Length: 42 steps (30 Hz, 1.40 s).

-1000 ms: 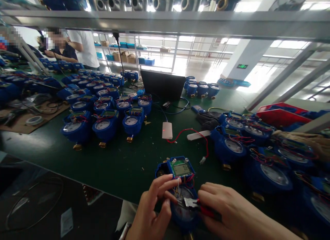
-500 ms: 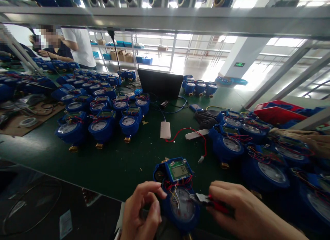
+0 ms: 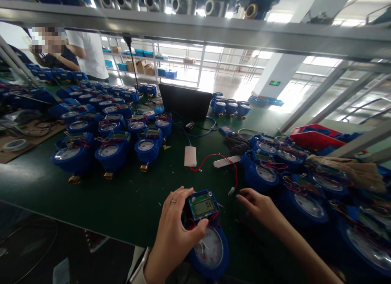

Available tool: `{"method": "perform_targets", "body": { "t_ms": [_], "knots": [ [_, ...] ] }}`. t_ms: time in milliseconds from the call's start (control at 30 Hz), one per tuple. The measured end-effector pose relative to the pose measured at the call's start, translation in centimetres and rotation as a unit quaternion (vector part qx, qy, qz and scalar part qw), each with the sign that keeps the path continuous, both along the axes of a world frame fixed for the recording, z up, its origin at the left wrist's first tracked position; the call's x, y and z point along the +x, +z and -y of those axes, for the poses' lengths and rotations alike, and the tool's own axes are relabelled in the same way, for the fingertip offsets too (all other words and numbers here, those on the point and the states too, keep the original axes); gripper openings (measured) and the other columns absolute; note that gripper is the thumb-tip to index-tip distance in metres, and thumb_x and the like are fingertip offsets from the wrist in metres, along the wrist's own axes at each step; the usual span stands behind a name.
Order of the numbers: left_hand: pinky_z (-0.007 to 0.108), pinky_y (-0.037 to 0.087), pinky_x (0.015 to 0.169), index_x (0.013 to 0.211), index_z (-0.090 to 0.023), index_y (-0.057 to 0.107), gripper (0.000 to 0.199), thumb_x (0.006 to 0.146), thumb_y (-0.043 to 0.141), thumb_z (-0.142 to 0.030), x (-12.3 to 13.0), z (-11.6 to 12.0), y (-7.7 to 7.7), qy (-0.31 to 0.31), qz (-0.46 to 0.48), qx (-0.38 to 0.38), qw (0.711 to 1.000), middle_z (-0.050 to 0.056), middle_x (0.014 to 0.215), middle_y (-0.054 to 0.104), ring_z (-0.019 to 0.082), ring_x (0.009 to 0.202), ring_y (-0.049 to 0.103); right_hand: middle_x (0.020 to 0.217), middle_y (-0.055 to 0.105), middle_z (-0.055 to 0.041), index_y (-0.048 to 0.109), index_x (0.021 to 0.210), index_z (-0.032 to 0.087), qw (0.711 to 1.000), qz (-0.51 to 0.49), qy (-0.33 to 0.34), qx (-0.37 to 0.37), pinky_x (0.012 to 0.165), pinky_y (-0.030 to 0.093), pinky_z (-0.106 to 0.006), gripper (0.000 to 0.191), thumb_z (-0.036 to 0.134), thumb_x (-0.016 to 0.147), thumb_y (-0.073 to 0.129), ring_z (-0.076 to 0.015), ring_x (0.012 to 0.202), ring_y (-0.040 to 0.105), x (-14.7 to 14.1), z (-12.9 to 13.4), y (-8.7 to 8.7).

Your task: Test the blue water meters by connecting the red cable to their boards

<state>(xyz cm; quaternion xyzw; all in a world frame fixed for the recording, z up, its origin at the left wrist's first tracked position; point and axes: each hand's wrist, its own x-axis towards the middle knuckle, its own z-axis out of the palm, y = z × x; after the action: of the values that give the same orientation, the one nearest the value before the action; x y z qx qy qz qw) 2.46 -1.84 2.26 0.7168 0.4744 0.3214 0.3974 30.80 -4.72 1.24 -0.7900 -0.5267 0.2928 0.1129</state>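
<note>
1. Head view: the left hand (image 3: pixel 174 231) now wraps over the near side of the round blue water meter with a clear dial face (image 3: pixel 207 245). Its fingers curl around the small green display board with a grey number screen (image 3: pixel 202 205) at the top of the meter. A moment ago this hand only pinched the thin wires there.
2. The right hand (image 3: pixel 259 206) has let go. The red-handled cutter it held half a second ago is gone from view, and I cannot see where it went. The hand is now empty, fingers spread, reaching out above the dark green surface (image 3: pixel 131 194) toward the loose white plug on the thin red wire (image 3: pixel 231 191).
3. To me the cutting looks done, and the plug seems to be what this hand wants now.
4. The meter sits on the surface at the near edge, right in front of the person.
5. More blue meters (image 3: pixel 113 151) stand in rows to the left, and another bunch lies to the right. A small white box with a red light (image 3: pixel 190 156) rests farther back, near a black laptop (image 3: pixel 185 101).
</note>
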Motion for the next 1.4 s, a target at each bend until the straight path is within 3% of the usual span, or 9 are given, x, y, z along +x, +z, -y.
{"method": "perform_targets", "body": {
  "t_ms": [133, 267, 433, 667, 833, 1000, 1100, 1200, 1400],
  "knots": [
    [0.065, 0.027, 0.114, 0.125, -0.023, 0.057, 0.054, 0.071, 0.064, -0.024, 0.0, -0.1, -0.6, -0.015, -0.007, -0.002, 1.0, 0.01, 0.133, 0.058, 0.034, 0.129, 0.048, 0.073, 0.069, -0.0088, 0.056, 0.109, 0.01, 0.996, 0.037, -0.067, -0.043, 0.045, 0.049, -0.032, 0.042, 0.047, 0.095, 0.042, -0.0223, 0.05, 0.066, 0.1, -3.1, -2.4],
    [0.057, 0.035, 0.113, 0.121, -0.021, 0.058, 0.055, 0.066, 0.065, -0.019, 0.1, -0.4, -0.9, -0.014, 0.021, -0.024, 0.999, 0.01, 0.135, 0.055, 0.032, 0.129, 0.048, 0.077, 0.068, -0.0098, 0.058, 0.085, 0.014, 0.991, 0.105, -0.078, -0.038, 0.061, 0.05, -0.034, 0.025, 0.038, 0.09, 0.058, -0.0236, 0.069, 0.068, -0.1, -4.8, -3.3],
    [0.048, 0.039, 0.112, 0.119, -0.021, 0.054, 0.055, 0.065, 0.062, -0.014, 0.3, -0.4, -0.9, -0.026, 0.076, -0.04, 0.996, 0.009, 0.13, 0.057, 0.027, 0.126, 0.051, 0.084, 0.069, -0.0046, 0.057, 0.083, 0.019, 0.993, 0.111, -0.049, 0.018, 0.072, 0.048, -0.029, 0.008, 0.025, 0.087, 0.054, -0.0199, 0.08, 0.067, -0.6, -4.6, -2.2],
    [0.048, 0.048, 0.101, 0.121, -0.023, 0.054, 0.055, 0.067, 0.067, -0.018, 0.3, -0.5, -0.7, -0.035, 0.072, -0.07, 0.994, 0.008, 0.123, 0.062, 0.029, 0.114, 0.059, 0.063, 0.065, -0.0086, 0.052, 0.071, 0.021, 0.991, 0.102, -0.086, -0.008, 0.054, 0.044, -0.032, 0.032, 0.05, 0.084, 0.059, -0.0279, 0.064, 0.067, -0.2, -4.2, -3.0],
    [0.047, 0.049, 0.1, 0.119, -0.024, 0.054, 0.053, 0.068, 0.065, -0.016, 0.4, -0.4, -0.6, -0.031, 0.087, -0.054, 0.994, 0.007, 0.12, 0.062, 0.028, 0.113, 0.06, 0.072, 0.067, -0.0103, 0.051, 0.069, 0.022, 0.994, 0.01, -0.093, 0.05, 0.058, 0.047, -0.033, 0.028, 0.046, 0.076, 0.062, -0.0258, 0.069, 0.065, -0.9, -5.0, -4.2],
    [0.042, 0.049, 0.099, 0.117, -0.025, 0.055, 0.054, 0.066, 0.064, -0.012, 0.5, -0.2, -0.9, -0.023, 0.096, -0.033, 0.995, 0.004, 0.119, 0.063, 0.025, 0.111, 0.06, 0.075, 0.069, -0.0049, 0.048, 0.088, 0.022, 0.975, -0.183, -0.089, 0.088, 0.036, 0.036, -0.024, 0.045, 0.064, 0.072, 0.052, -0.0112, 0.039, 0.046, -2.2, -4.1, -1.6],
    [0.041, 0.048, 0.1, 0.117, -0.024, 0.055, 0.054, 0.066, 0.063, -0.012, 0.6, -0.2, -1.0, -0.023, 0.107, -0.03, 0.994, 0.004, 0.12, 0.062, 0.024, 0.112, 0.059, 0.092, 0.072, -0.0082, 0.05, 0.1, 0.022, 0.956, -0.256, -0.091, 0.107, 0.043, 0.046, -0.023, 0.055, 0.069, 0.073, 0.057, -0.0122, 0.051, 0.057, -3.1, -2.6, 1.3],
    [0.041, 0.048, 0.101, 0.119, -0.024, 0.054, 0.054, 0.067, 0.063, -0.012, 0.6, -0.1, -1.0, -0.023, 0.112, -0.025, 0.993, 0.004, 0.121, 0.062, 0.024, 0.113, 0.059, 0.102, 0.072, -0.0105, 0.058, 0.097, 0.021, 0.936, -0.318, -0.058, 0.143, 0.055, 0.057, -0.024, 0.045, 0.062, 0.08, 0.065, -0.0161, 0.069, 0.068, -4.0, -0.8, 3.7],
    [0.042, 0.047, 0.101, 0.119, -0.024, 0.054, 0.054, 0.067, 0.063, -0.012, 0.8, -0.2, -1.1, -0.021, 0.109, -0.012, 0.994, 0.005, 0.121, 0.062, 0.025, 0.113, 0.059, 0.099, 0.077, -0.0042, 0.07, 0.103, 0.024, 0.953, -0.184, 0.105, 0.217, 0.064, 0.06, -0.02, 0.014, 0.03, 0.092, 0.064, -0.0151, 0.073, 0.072, -5.4, 1.1, 5.6]
  ]
}}
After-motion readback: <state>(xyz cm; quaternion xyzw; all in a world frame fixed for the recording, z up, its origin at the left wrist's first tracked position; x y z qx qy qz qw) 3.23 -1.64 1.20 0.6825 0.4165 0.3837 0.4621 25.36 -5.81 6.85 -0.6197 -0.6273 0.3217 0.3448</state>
